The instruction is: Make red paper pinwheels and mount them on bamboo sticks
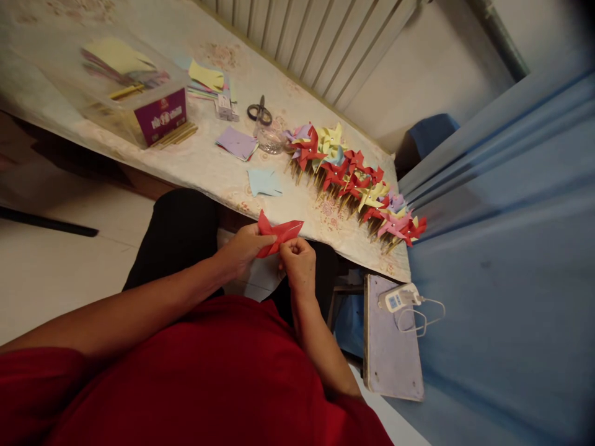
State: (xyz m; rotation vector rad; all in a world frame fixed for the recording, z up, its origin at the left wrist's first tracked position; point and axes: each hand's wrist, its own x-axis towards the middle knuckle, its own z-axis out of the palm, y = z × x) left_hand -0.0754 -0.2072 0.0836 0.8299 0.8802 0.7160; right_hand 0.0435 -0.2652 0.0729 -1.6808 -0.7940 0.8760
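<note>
A red paper pinwheel (281,233), partly folded, is held over my lap just off the table's front edge. My left hand (245,246) grips its left side, the thumb lying on the paper. At its lower right corner, my right hand (299,260) pinches the paper with bent fingers; whether a small pin is there too I cannot make out. A light blue cut paper sheet (264,182) lies on the table just beyond my hands. Farther right stand several finished pinwheels (335,173) on sticks, red, yellow, pink and purple.
On the flowered tablecloth (325,214) are purple paper sheets (236,144), a clear dish (270,141), black scissors (260,113) and stacked coloured papers (204,79). A clear plastic box (160,118) stands left, with sticks (175,135) beside it. A stool (395,356) carries a white power strip (398,298).
</note>
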